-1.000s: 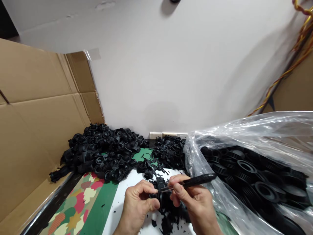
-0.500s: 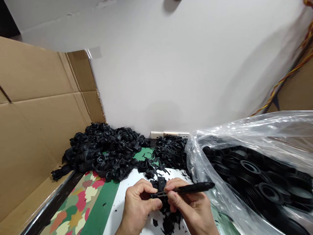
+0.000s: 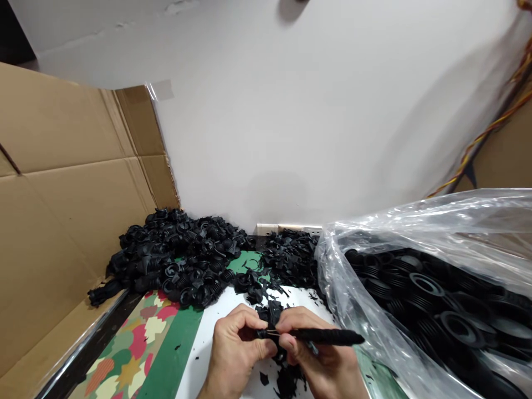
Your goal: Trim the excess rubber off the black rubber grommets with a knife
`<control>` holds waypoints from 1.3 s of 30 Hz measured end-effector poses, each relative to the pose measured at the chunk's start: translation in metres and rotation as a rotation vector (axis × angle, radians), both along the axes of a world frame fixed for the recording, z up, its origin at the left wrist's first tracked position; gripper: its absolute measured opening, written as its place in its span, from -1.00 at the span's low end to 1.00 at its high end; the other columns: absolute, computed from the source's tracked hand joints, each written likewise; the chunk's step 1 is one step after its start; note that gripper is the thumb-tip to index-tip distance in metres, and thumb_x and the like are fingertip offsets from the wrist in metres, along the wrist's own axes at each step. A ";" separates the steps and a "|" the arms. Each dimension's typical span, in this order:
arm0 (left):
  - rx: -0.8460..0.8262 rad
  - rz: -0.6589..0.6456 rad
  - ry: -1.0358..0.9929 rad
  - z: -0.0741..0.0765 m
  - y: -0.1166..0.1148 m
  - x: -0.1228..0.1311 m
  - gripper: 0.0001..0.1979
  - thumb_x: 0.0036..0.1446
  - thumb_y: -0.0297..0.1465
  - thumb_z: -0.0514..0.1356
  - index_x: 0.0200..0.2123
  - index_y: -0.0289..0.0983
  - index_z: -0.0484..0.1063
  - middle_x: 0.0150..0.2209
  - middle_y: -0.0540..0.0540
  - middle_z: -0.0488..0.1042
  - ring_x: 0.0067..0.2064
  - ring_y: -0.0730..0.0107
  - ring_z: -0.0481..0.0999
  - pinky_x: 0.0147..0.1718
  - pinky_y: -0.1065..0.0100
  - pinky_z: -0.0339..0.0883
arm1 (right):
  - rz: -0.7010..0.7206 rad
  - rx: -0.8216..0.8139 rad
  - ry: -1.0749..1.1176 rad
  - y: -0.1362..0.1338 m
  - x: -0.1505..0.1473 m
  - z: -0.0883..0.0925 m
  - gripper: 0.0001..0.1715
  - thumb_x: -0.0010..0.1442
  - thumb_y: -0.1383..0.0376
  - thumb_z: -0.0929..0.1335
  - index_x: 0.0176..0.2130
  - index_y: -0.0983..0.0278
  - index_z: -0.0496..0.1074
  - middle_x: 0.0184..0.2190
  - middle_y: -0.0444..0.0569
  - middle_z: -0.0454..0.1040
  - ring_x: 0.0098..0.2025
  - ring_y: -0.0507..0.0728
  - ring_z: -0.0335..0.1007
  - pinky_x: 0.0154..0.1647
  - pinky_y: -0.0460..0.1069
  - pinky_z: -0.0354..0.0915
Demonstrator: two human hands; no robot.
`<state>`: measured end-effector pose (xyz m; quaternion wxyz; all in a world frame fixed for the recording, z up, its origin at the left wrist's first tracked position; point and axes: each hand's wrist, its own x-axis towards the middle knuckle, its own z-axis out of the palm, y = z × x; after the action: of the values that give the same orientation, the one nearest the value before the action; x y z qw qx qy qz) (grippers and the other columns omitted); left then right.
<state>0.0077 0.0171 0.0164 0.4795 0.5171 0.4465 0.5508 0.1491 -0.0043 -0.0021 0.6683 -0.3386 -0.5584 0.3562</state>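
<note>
My left hand (image 3: 236,346) pinches a small black rubber piece (image 3: 261,334) between thumb and fingertips; most of it is hidden. Held like a pen in my right hand (image 3: 318,346) is a slim tool with a black-wrapped handle (image 3: 332,336) and a narrow metal tip (image 3: 273,332). That tip points left and meets the piece at my left fingertips; whether it goes into the piece I cannot tell. Black scraps (image 3: 286,379) lie beneath both hands on a white sheet (image 3: 208,338).
Ribbed black rubber parts (image 3: 187,255) are heaped at the back left, beside a cardboard panel (image 3: 83,210). Black trimmings (image 3: 293,257) are piled before a socket strip (image 3: 268,228) at the wall. On the right, a clear plastic bag (image 3: 332,266) holds larger black ringed parts (image 3: 428,284).
The tool has rolled and tilted slightly in my right fingers, its handle end a little lower and its metal tip seen more edge-on. My left hand is nearly still.
</note>
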 end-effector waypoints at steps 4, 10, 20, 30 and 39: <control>0.000 0.006 0.003 0.000 0.000 0.001 -0.78 -0.55 -0.57 0.47 -0.69 -0.30 0.54 -0.60 0.00 0.37 -0.49 0.40 0.33 -0.52 0.43 0.20 | 0.005 0.070 -0.088 -0.002 -0.003 -0.001 -0.88 0.18 0.24 0.36 -0.39 0.18 0.49 -0.45 -0.08 0.43 -0.60 0.02 0.26 -0.64 -0.09 0.21; -0.011 -0.008 -0.019 0.004 -0.003 0.004 -0.82 -0.50 -0.62 0.40 -0.71 -0.29 0.53 -0.59 0.01 0.37 -0.50 0.41 0.34 -0.54 0.45 0.21 | -0.174 0.263 -0.204 0.009 0.009 0.002 -0.86 0.22 0.37 0.30 -0.33 0.21 0.45 -0.47 -0.08 0.41 -0.60 0.01 0.27 -0.63 -0.09 0.22; 0.048 -0.008 -0.033 -0.002 0.000 0.001 -0.80 -0.49 -0.60 0.42 -0.67 -0.27 0.56 -0.56 -0.01 0.41 -0.47 0.38 0.37 -0.50 0.44 0.24 | -0.207 -0.060 -0.035 0.011 0.020 0.003 -0.84 0.13 0.19 0.37 -0.38 0.24 0.46 -0.53 -0.13 0.42 -0.65 0.01 0.29 -0.63 -0.07 0.25; 0.047 -0.003 -0.047 -0.002 0.002 0.000 -0.77 -0.51 -0.62 0.42 -0.66 -0.26 0.57 -0.55 0.00 0.40 -0.46 0.39 0.37 -0.50 0.46 0.23 | -0.022 -0.223 0.081 0.008 0.016 0.013 -0.65 0.16 0.07 0.33 -0.46 0.29 0.39 -0.47 -0.06 0.37 -0.48 0.07 0.29 -0.51 -0.05 0.27; 0.049 -0.008 -0.061 -0.004 0.001 -0.001 -0.77 -0.50 -0.65 0.40 -0.65 -0.26 0.57 -0.53 0.00 0.40 -0.46 0.40 0.38 -0.49 0.47 0.24 | 0.183 -0.520 -0.189 0.011 0.015 0.021 -0.61 0.03 0.03 0.34 -0.49 0.32 0.37 -0.62 -0.18 0.22 -0.54 0.03 0.12 -0.53 -0.07 0.12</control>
<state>0.0067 0.0181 0.0127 0.4824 0.5133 0.4160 0.5751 0.1642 0.0065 0.0185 0.4692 -0.4784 -0.5365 0.5130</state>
